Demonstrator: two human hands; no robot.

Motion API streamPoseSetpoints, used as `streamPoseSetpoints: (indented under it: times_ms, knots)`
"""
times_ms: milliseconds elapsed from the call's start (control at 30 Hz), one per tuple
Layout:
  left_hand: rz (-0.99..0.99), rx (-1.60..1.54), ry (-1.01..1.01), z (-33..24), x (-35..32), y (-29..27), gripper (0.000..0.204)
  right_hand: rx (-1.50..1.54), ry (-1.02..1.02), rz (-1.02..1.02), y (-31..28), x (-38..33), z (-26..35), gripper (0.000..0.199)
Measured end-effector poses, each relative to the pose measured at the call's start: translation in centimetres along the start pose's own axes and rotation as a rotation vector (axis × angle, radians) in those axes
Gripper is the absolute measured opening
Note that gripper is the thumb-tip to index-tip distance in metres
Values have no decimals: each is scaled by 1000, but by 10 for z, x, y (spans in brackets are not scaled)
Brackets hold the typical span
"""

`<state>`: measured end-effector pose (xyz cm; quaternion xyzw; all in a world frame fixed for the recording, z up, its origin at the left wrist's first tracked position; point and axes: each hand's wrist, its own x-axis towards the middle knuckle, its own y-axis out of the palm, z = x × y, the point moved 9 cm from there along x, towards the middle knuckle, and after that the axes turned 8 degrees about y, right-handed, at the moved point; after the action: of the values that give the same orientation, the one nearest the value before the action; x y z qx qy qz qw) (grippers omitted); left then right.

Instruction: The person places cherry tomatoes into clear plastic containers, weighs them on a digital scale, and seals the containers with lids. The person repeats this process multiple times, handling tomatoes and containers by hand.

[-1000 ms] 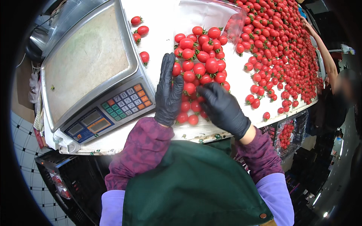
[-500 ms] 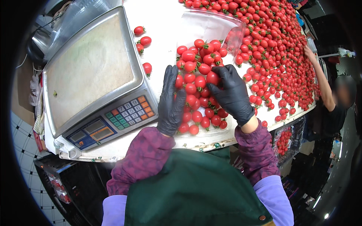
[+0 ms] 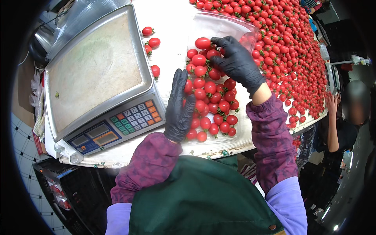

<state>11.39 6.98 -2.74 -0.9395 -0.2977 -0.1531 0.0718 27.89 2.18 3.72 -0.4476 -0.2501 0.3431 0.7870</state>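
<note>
Red cherry tomatoes [image 3: 213,98] with green stems fill a clear plastic clamshell box whose raised lid [image 3: 219,25] stands at the far end. Along the box's left side rests my left hand [image 3: 179,107], in a black glove, fingers stretched out and thumb apart. My right hand [image 3: 237,62], also gloved in black, reaches over the far part of the heap. Its thumb and forefinger close around a cherry tomato [image 3: 212,53] there, and the forefinger tip meets another larger-looking tomato [image 3: 203,43]. The palm hides some of the fruit beneath.
A weighing scale [image 3: 98,74] with a metal pan and keypad stands at the left. Several loose tomatoes [image 3: 154,42] lie between it and the box. A large pile of cherry tomatoes [image 3: 286,51] covers the right side. Another person's hand [image 3: 333,102] is at the pile's far right edge.
My right hand has moved away from me, from the middle of the box to the far part of the tomatoes. My left hand stays beside the box. The other person's arm has shifted nearer.
</note>
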Motion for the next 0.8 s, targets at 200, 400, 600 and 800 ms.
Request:
streamPoseSetpoints:
  times_ms: [200,400,600,800]
  knots:
    - [-10,27,29,7,-4,-1,63,-229,-94,-32,10,-2,13,41]
    - [15,37,-15,3,-2,1,62,680,212,-58,-8,2,-29,27]
    - [1,10,-8,2,-2,-1,62,809,194,-34,-21,12,-16,25]
    - [12,54,-3,7,-2,-1,64,973,67,-121,-34,6,0,23]
